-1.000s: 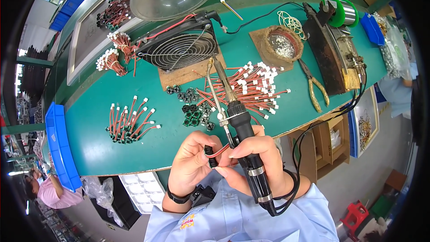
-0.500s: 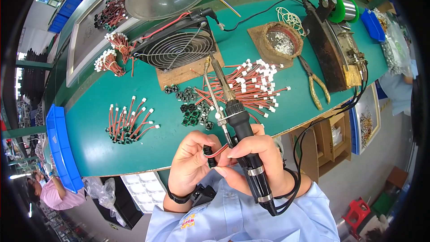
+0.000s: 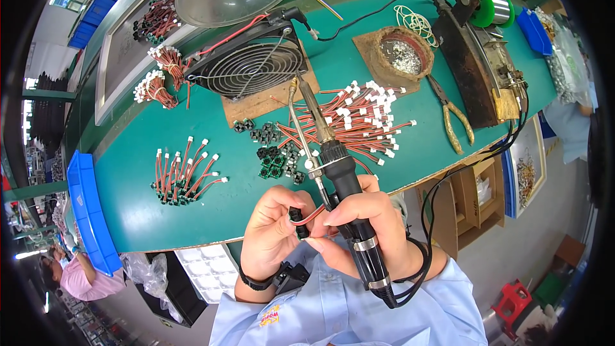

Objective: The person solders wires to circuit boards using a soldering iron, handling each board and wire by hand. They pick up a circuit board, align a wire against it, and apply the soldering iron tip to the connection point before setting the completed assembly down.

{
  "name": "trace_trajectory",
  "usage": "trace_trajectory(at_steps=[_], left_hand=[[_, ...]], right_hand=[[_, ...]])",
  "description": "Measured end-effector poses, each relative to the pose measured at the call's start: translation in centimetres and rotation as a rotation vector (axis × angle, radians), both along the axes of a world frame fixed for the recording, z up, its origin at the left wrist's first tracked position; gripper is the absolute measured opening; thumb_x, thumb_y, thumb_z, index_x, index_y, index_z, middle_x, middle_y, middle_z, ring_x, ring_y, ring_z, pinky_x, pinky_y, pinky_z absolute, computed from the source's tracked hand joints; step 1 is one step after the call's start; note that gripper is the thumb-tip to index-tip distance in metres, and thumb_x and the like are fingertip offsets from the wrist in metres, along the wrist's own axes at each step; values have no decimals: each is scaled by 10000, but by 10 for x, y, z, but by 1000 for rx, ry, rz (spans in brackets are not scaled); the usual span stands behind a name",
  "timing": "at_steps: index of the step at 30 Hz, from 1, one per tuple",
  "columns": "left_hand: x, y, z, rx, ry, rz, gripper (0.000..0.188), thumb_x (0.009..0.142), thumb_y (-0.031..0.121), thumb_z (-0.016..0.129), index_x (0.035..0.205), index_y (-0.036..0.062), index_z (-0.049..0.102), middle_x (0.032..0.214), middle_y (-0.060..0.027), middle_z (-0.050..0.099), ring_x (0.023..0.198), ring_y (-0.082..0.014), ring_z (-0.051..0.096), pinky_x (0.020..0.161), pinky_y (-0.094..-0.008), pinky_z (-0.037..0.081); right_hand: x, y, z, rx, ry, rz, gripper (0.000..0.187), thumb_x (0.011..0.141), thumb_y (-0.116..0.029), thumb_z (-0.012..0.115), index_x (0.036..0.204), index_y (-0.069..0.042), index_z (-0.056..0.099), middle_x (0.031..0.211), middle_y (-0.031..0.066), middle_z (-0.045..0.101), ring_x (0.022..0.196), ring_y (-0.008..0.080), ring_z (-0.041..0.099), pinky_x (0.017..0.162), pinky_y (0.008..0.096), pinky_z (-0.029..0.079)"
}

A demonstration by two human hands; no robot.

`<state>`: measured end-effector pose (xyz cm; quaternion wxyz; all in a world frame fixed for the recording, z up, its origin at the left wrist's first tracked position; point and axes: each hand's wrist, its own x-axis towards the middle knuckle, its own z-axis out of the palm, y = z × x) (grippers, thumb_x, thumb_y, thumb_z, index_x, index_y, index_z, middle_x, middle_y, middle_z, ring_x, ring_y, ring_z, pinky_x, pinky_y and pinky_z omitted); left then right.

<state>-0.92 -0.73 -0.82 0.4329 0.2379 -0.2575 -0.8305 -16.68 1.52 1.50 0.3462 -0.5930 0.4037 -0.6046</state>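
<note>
The left hand (image 3: pixel 268 234) pinches a black part (image 3: pixel 301 230), the right hand (image 3: pixel 389 237) clasps a soldering iron (image 3: pixel 343 174), positioning the red wire (image 3: pixel 310 218), I'd say, which next wants steadiness.

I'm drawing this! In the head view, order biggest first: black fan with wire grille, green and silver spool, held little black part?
1. Black fan
2. Green and silver spool
3. Little black part

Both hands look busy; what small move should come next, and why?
Perhaps the right hand should ease the red wire into place against the black part: the left hand grips that part, the wire curves between the hands, and the soldering iron has its tip pointing away, toward the fan.
</note>
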Motion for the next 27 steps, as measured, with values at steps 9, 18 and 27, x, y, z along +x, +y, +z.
trace_trajectory(at_steps=[9,18,27], left_hand=[[-1,2,-1,-13,-44,18,205,879,172,590,1016,39,516,823,-94,535,770,-177,523,721,-316,454],[1,2,-3,-51,-75,26,201,868,166,605,998,36,525,824,-103,553,775,-171,510,687,-298,420],[-1,1,3,-121,-103,61,194,858,151,615,995,36,539,831,-108,566,781,-175,511,676,-284,412]], right_hand=[[-5,1,5,17,94,25,431,669,0,732,1000,-96,472,790,-9,641,698,127,615,786,319,320],[-8,1,7,50,124,68,434,695,3,730,1008,-98,447,785,-3,654,742,116,636,845,329,326],[-7,0,7,46,104,68,456,686,6,734,1029,-94,451,781,2,654,690,113,613,819,298,331]])
